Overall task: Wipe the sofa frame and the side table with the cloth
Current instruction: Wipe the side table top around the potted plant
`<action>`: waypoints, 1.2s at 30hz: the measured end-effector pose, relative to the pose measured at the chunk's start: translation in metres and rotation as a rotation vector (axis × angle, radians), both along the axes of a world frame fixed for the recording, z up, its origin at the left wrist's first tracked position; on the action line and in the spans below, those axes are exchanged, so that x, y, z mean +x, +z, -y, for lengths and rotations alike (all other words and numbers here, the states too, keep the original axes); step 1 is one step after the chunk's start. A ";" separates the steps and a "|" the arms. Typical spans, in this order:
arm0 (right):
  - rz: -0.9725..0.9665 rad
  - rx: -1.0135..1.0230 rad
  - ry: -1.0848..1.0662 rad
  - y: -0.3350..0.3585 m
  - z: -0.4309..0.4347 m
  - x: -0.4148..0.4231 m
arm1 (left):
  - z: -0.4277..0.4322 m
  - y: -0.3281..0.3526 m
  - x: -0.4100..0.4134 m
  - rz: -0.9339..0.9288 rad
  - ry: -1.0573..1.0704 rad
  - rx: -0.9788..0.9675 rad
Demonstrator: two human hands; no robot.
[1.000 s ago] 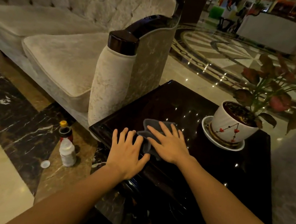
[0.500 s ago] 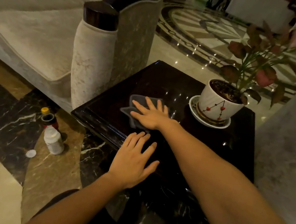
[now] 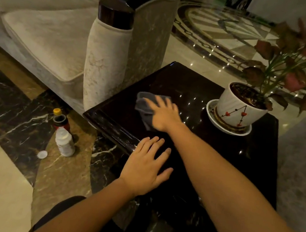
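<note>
My right hand point(image 3: 165, 115) lies flat on the grey cloth point(image 3: 143, 104), fingers point(image 3: 151, 102) spread and a little blurred, pressing it on the dark glossy bench point(image 3: 182, 84); the hand does not close around the cloth, it only covers its right part. The cloth sits near the left front part of the bench top, just beside the sofa arm point(image 3: 107, 55) with its dark wooden frame cap point(image 3: 114, 13). My left hand point(image 3: 145, 169) rests open on the front edge of the bench, fingers apart, holding nothing. A white pot with a plant point(image 3: 238, 108) stands on a saucer at the far right of the bench; on the marble floor point(image 3: 0, 172) to the left stand two bottles point(image 3: 63, 136) and a small white cap point(image 3: 42, 154).
</note>
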State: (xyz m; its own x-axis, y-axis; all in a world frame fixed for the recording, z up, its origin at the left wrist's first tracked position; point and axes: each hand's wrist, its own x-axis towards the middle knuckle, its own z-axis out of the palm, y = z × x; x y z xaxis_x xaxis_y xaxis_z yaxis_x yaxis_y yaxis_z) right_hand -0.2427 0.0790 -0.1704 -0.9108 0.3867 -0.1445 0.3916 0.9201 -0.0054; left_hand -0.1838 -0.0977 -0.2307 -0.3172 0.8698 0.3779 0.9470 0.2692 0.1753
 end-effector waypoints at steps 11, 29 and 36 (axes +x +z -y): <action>0.022 -0.071 0.172 -0.001 0.080 -0.019 | 0.003 -0.001 -0.001 -0.032 -0.032 -0.085; -0.085 0.029 -0.356 -0.018 0.046 0.260 | -0.038 0.045 -0.049 0.182 0.197 -0.026; 0.009 -0.049 -0.790 -0.003 0.005 0.309 | -0.055 0.039 -0.056 0.180 0.291 -0.304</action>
State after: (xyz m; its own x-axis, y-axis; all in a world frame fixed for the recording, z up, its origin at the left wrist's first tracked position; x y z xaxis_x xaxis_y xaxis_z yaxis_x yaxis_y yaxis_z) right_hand 0.0661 0.0743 -0.1732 -0.3680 0.9114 -0.1839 0.9290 0.3686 -0.0322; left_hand -0.2397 -0.0422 -0.1919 -0.6024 0.7974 0.0353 0.7858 0.5847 0.2016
